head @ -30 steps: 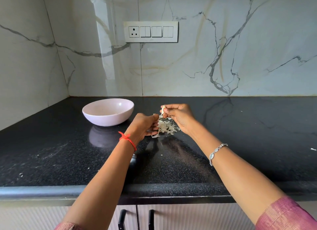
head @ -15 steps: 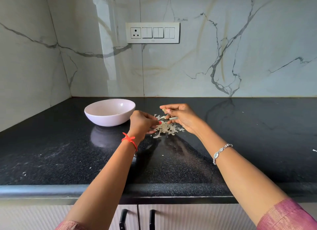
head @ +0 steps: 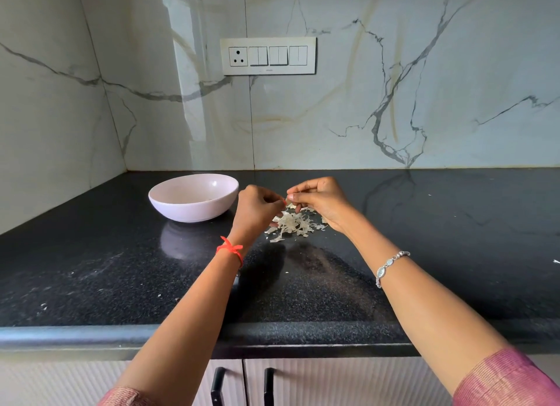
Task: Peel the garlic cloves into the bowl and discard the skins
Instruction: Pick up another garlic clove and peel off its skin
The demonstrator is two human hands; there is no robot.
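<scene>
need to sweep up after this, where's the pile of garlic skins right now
In the head view the pile of garlic skins lies on the black counter, right of the bowl, just under the left hand and right hand.

Black speckled desk (head: pixel 424 230), glossy. Pale pink bowl (head: pixel 194 213) sits back left. Heap of garlic skins (head: pixel 292 225) just right of it. Stray white flecks (head: pixel 556 261) scattered about.
</scene>
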